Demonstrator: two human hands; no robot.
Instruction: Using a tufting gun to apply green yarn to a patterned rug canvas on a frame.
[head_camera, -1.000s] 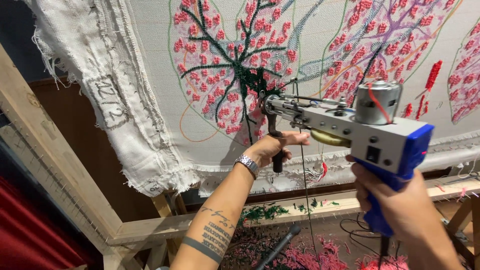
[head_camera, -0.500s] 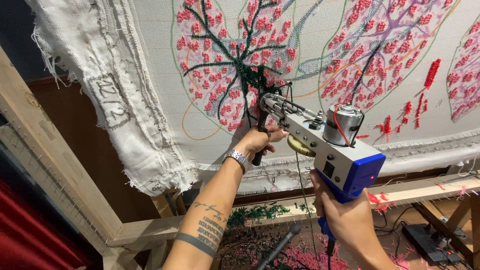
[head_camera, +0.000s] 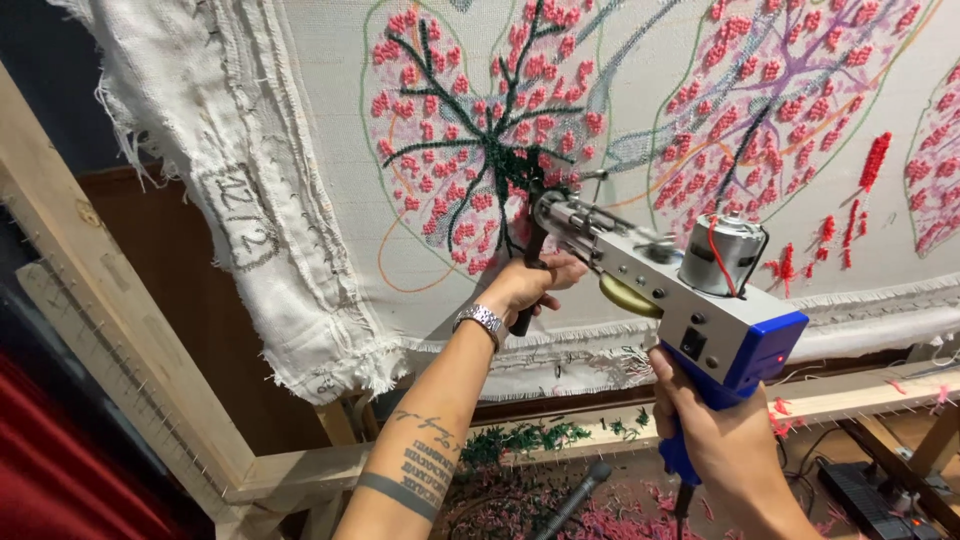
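Observation:
A blue and grey tufting gun (head_camera: 690, 300) points its needle end at the stretched white cloth (head_camera: 620, 170), which bears pink leaf shapes with dark green veins. My left hand (head_camera: 530, 285), with a metal watch on the wrist, is closed round the gun's black front handle, close against the cloth. My right hand (head_camera: 715, 440) grips the blue rear handle from below. The needle tip meets the cloth at the lower part of the left leaf's green stem (head_camera: 515, 200).
A wooden frame (head_camera: 120, 350) with rows of small nails holds the cloth, whose frayed edge hangs at the left. Pink and green yarn scraps (head_camera: 540, 490) litter the floor below. A dark power strip (head_camera: 865, 490) lies at the lower right.
The gun and both hands have moved left and closer to the cloth, the needle end now at the left leaf's green stem. The view has shifted with them.

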